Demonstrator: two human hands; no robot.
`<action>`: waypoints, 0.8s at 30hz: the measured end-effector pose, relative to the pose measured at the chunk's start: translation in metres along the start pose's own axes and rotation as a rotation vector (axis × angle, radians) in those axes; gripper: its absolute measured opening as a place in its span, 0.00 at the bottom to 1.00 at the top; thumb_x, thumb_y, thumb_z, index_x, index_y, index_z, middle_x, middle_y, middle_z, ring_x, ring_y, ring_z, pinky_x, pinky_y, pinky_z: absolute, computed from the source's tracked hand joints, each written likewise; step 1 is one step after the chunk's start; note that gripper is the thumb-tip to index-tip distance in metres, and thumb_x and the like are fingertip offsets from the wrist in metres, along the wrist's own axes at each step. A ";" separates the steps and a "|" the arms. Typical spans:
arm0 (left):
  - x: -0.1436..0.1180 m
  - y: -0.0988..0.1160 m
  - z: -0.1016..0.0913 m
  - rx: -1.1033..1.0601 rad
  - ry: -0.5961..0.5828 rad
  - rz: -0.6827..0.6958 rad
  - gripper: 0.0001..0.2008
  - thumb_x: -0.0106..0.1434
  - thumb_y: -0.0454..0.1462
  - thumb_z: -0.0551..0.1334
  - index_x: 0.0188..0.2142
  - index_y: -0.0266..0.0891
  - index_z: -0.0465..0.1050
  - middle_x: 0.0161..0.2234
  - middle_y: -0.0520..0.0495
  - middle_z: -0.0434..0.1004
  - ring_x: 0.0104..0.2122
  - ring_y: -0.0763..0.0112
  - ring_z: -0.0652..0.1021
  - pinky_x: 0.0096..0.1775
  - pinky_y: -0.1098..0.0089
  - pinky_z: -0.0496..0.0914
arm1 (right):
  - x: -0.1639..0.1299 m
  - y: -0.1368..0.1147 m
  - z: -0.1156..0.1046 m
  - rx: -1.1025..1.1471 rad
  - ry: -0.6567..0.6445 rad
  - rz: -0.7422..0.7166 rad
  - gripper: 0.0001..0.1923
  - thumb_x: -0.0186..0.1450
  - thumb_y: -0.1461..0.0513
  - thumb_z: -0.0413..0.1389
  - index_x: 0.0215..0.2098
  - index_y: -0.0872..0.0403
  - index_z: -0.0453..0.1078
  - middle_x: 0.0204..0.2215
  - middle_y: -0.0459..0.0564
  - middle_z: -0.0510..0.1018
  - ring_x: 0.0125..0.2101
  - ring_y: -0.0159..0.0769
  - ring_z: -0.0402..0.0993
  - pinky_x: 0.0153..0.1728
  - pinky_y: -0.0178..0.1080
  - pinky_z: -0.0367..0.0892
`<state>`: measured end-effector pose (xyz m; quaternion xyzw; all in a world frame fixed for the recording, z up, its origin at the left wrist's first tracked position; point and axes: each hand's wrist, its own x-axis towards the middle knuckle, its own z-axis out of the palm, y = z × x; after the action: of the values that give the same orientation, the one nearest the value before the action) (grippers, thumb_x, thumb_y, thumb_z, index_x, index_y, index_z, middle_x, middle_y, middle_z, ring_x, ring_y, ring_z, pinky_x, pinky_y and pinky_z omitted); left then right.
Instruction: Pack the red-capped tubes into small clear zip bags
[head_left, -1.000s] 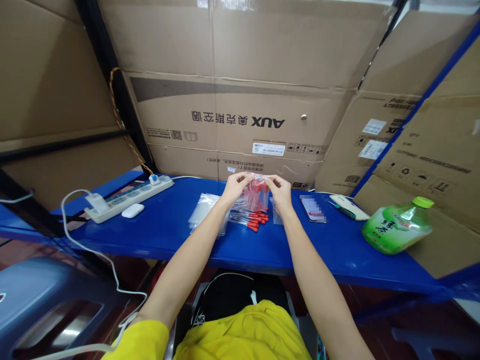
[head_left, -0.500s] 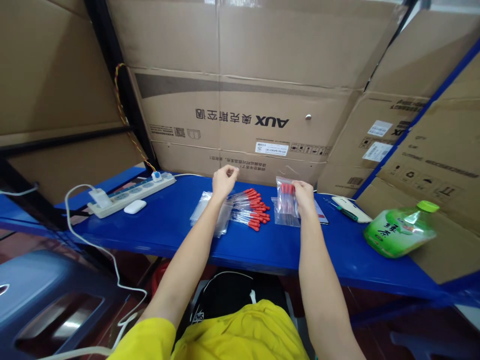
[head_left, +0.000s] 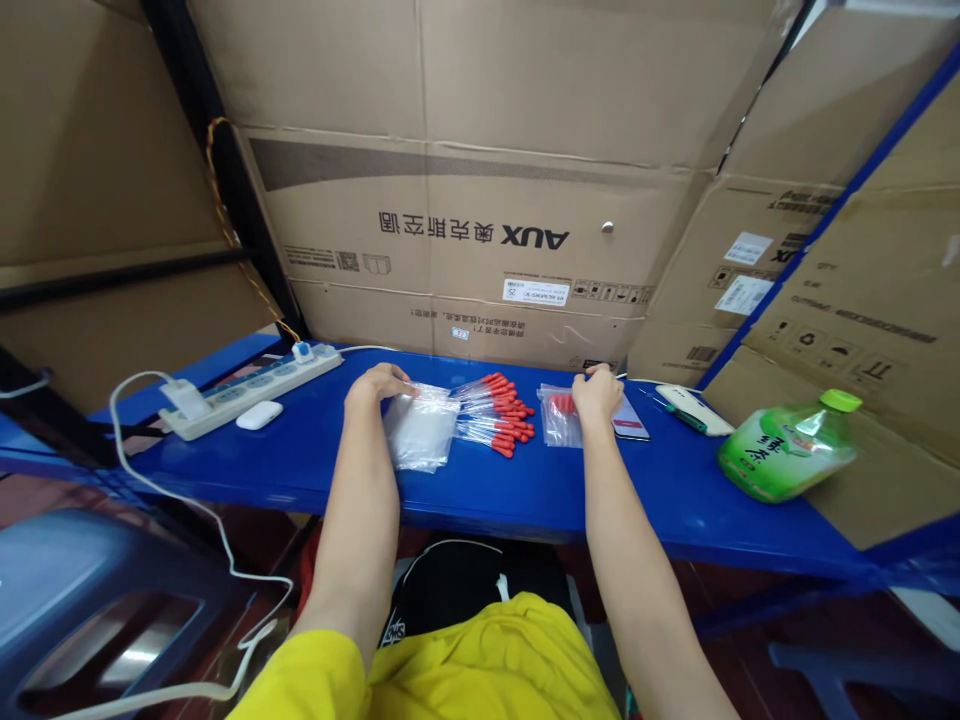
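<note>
Two hands rest on the worktop (head_left: 315,455). Your left hand (head_left: 376,384) presses fingers on the empty bags (head_left: 421,432), left of the tubes (head_left: 495,412). Tubes lie long axis left-right, red caps pointing right. Your right hand (head_left: 597,396), right of the tubes, pins the filled bag (head_left: 560,418) flat. Bare worktop lies between tubes and the near edge.

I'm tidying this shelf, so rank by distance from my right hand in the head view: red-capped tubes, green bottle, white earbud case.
From the right hand:
1. Red-capped tubes, just to its left at mid-shelf.
2. Green bottle, lying on its side toward the right end.
3. White earbud case, far left beside the power strip.
</note>
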<state>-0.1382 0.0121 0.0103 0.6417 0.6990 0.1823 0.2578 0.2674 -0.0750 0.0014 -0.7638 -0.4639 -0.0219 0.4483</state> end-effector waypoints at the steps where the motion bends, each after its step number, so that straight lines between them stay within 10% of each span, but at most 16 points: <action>1: -0.001 0.000 0.001 -0.016 -0.012 -0.006 0.22 0.35 0.42 0.80 0.31 0.42 0.80 0.29 0.48 0.81 0.33 0.60 0.80 0.34 0.67 0.70 | -0.001 -0.004 0.000 0.011 0.000 -0.021 0.13 0.63 0.59 0.58 0.45 0.53 0.76 0.42 0.63 0.80 0.46 0.51 0.76 0.45 0.47 0.69; 6: -0.008 0.009 0.001 -0.100 -0.032 -0.033 0.18 0.40 0.39 0.79 0.31 0.41 0.79 0.21 0.52 0.76 0.27 0.64 0.78 0.32 0.68 0.69 | -0.018 -0.032 0.012 0.056 -0.009 -0.116 0.13 0.70 0.60 0.51 0.47 0.53 0.75 0.44 0.60 0.80 0.47 0.47 0.74 0.50 0.44 0.66; 15: 0.002 0.003 0.004 -0.060 0.017 0.001 0.18 0.45 0.39 0.77 0.38 0.41 0.81 0.24 0.53 0.79 0.26 0.70 0.78 0.29 0.74 0.68 | -0.084 -0.090 0.038 -0.002 -0.359 -0.906 0.16 0.76 0.54 0.50 0.47 0.49 0.80 0.51 0.54 0.78 0.53 0.46 0.63 0.52 0.47 0.59; 24: -0.001 0.006 0.006 -0.047 -0.027 0.006 0.22 0.43 0.34 0.75 0.41 0.43 0.82 0.27 0.52 0.81 0.29 0.67 0.80 0.32 0.74 0.72 | -0.110 -0.110 0.050 -0.251 -0.416 -1.068 0.13 0.72 0.54 0.58 0.45 0.54 0.80 0.55 0.58 0.75 0.56 0.53 0.59 0.54 0.54 0.54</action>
<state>-0.1304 0.0115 0.0091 0.6399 0.6891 0.1909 0.2816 0.1059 -0.0972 -0.0047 -0.4596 -0.8566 -0.1492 0.1808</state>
